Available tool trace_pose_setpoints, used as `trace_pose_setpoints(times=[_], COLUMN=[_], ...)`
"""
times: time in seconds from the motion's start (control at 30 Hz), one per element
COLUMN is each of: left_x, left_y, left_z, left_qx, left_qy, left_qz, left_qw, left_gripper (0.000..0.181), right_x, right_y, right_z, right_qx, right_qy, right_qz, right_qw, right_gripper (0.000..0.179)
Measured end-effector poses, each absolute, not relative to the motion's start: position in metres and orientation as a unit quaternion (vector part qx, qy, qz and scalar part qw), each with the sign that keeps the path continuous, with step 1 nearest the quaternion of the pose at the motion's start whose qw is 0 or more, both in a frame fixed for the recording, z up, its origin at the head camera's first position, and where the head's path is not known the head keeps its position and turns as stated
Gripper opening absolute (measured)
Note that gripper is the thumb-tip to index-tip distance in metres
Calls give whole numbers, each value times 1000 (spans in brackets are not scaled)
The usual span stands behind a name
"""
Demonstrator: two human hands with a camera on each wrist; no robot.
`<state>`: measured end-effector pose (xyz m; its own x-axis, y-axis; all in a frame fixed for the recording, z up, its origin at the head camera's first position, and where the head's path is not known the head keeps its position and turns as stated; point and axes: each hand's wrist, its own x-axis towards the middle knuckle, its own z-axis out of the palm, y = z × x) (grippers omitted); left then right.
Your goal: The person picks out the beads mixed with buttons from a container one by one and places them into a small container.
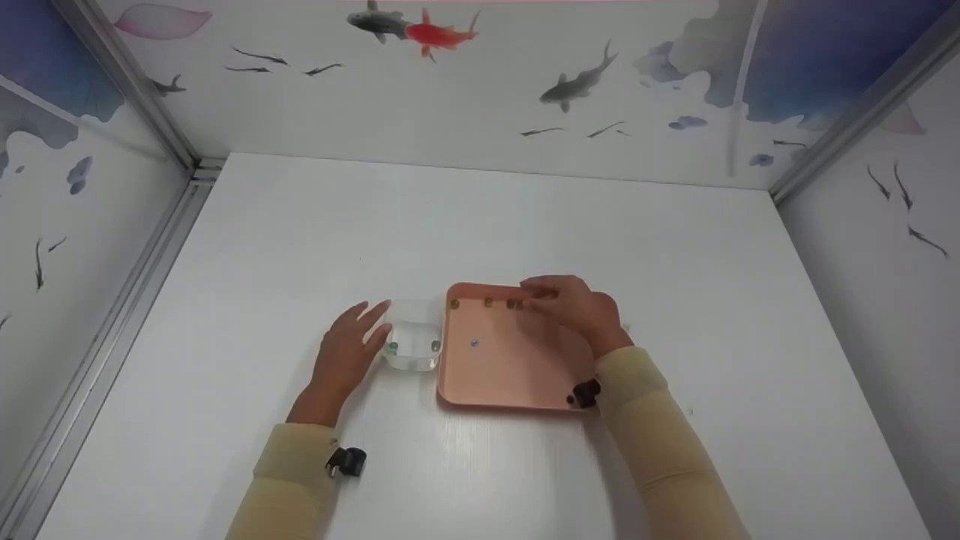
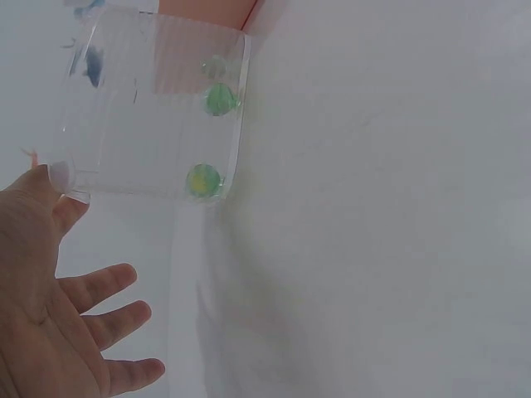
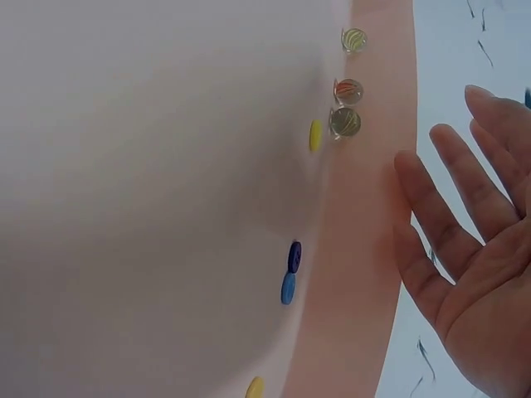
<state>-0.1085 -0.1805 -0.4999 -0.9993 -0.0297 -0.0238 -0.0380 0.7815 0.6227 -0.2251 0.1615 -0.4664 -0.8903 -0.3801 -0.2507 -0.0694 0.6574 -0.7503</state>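
Observation:
A clear plastic container [image 1: 412,363] stands against the left side of an orange tray [image 1: 495,375]. Inside the container are green glass marbles [image 2: 220,99]. My left hand [image 1: 349,349] touches the container's left side with thumb and index finger, while its other fingers spread loosely. Over the tray's far right edge hovers my right hand [image 1: 566,304], its fingers slightly bent and nothing visible in them. Close to it, several glass marbles [image 3: 348,91] lie along the tray's far edge. Small flat coloured pieces, one of them purple [image 3: 294,257], lie on the tray beside them.
A small bluish marble [image 1: 474,343] sits in the tray's left half. The white table [image 1: 480,225] is bounded by a printed back panel [image 1: 480,97] with fish, and by side panels with metal posts [image 1: 135,90].

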Motion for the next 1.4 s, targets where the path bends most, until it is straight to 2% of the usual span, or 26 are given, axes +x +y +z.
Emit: trace_pose_setpoints(times=[0.47,0.8,0.97,1.1,1.4], left_x=[-109,-108,-108,-108,-108], left_y=[-181,-179,-179,-180,-180], left_z=[-500,-498,-499,-499,-499], left_qx=[-21,-18,-19,-22,-20], left_qy=[945,945,947,946,944], left_qz=[327,326,322,324,329], left_qw=[7,-2,-1,6,10], left_gripper=[47,47,47,48,48], right_x=[-225,-226,-224,-223,-218], right_y=[158,159,157,154,148], right_z=[-468,-473,-473,-474,-476], right_qx=[-91,-133,-140,-147,-111], right_qy=[932,902,909,904,906], right_qz=[-283,-348,-327,-340,-341], right_qw=[208,217,216,214,227], right_gripper=[34,32,28,32,37])
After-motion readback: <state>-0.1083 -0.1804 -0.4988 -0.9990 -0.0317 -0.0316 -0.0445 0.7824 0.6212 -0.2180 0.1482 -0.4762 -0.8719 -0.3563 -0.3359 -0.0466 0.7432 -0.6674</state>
